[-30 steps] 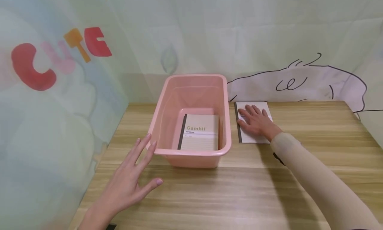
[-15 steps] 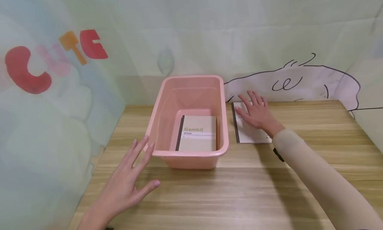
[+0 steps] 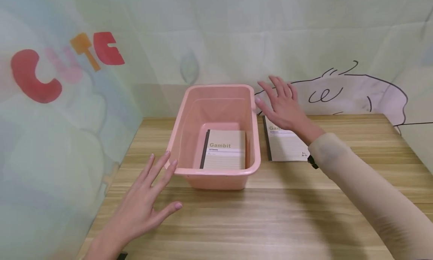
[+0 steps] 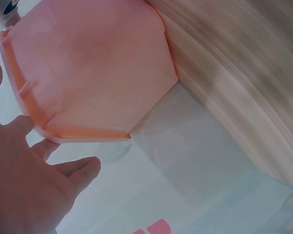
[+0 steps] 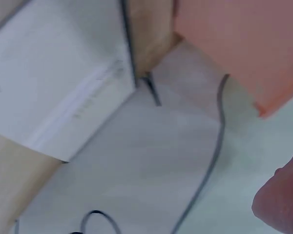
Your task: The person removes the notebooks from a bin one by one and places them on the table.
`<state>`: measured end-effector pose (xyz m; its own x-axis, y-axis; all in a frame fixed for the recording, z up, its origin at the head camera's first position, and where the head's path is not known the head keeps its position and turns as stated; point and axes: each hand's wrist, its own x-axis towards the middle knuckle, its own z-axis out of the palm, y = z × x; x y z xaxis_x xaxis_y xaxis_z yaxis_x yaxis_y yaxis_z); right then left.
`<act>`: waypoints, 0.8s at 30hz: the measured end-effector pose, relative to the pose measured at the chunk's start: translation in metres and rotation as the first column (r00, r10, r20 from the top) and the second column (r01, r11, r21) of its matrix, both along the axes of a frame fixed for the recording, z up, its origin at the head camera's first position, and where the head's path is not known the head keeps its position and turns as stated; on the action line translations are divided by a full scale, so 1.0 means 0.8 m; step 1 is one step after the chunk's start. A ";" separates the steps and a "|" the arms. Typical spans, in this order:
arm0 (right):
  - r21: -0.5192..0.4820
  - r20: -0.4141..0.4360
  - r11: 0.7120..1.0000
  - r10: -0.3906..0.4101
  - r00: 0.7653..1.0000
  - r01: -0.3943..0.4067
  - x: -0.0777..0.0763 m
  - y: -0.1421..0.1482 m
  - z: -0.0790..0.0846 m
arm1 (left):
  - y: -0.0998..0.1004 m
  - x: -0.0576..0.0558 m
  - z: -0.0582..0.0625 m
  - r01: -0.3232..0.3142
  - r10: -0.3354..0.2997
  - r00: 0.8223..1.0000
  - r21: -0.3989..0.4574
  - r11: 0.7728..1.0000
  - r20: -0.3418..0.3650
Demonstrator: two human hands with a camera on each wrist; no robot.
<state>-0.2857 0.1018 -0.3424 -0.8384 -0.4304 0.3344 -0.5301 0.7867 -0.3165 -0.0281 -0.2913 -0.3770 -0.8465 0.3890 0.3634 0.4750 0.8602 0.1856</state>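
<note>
A pink plastic bin (image 3: 216, 181) stands on the table, with a notebook (image 3: 224, 149) marked "Gambit" lying inside it, seemingly atop another. My left hand (image 3: 138, 203) spreads its fingers at the bin's near left corner, the fingertips touching the rim. In the left wrist view the fingers reach the bin's rim from outside. To the bin's right, a second notebook (image 3: 285, 149) with a dark spine lies flat on the table. Raised above its far end is my right hand (image 3: 282, 106), empty, fingers extended, close to the bin's right rim. The right wrist view is blurred.
The wood-grain table (image 3: 216, 222) ends at the back against a printed cloth backdrop (image 3: 152, 46). Another cloth wall with coloured letters (image 3: 37, 79) rises along the left side.
My right hand has lifted off the notebook on the table and moved up and left towards the bin. The notebook stays where it was. My left hand holds its place.
</note>
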 end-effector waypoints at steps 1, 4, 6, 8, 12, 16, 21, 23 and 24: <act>-0.005 -0.007 1.000 0.012 1.000 -0.012 0.002 -0.006 0.008 | 0.000 0.000 0.000 0.000 0.000 1.000 -0.005 1.000 0.001; -0.025 -0.019 0.998 0.052 0.998 -0.052 0.011 -0.024 0.030 | 0.000 0.000 0.001 -0.001 0.001 1.000 -0.019 1.000 -0.003; -0.026 -0.036 0.997 0.077 0.996 -0.078 0.018 -0.038 0.042 | -0.001 -0.001 0.001 0.000 0.000 1.000 -0.026 1.000 -0.013; -0.021 -0.046 0.995 0.100 0.994 -0.101 0.025 -0.053 0.051 | -0.001 -0.001 0.000 0.009 -0.009 0.999 -0.027 1.000 -0.032; 0.007 -0.056 0.989 0.146 0.988 -0.146 0.037 -0.079 0.059 | 0.001 -0.002 -0.001 0.036 -0.037 0.997 -0.022 0.999 -0.074; 0.018 -0.053 0.983 0.186 0.981 -0.185 0.043 -0.096 0.064 | 0.003 -0.003 -0.001 0.048 -0.049 0.996 -0.006 0.999 -0.081; 0.045 -0.034 0.979 0.200 0.979 -0.199 0.045 -0.109 0.066 | 0.004 -0.003 -0.003 0.051 -0.049 0.996 0.024 0.998 -0.077; 0.066 -0.021 0.978 0.199 0.980 -0.198 0.046 -0.114 0.066 | 0.003 -0.003 -0.003 0.066 -0.062 0.994 0.040 0.997 -0.086; 0.075 -0.015 0.977 0.200 0.980 -0.199 0.046 -0.117 0.066 | 0.003 -0.003 -0.003 0.076 -0.072 0.993 0.046 0.996 -0.091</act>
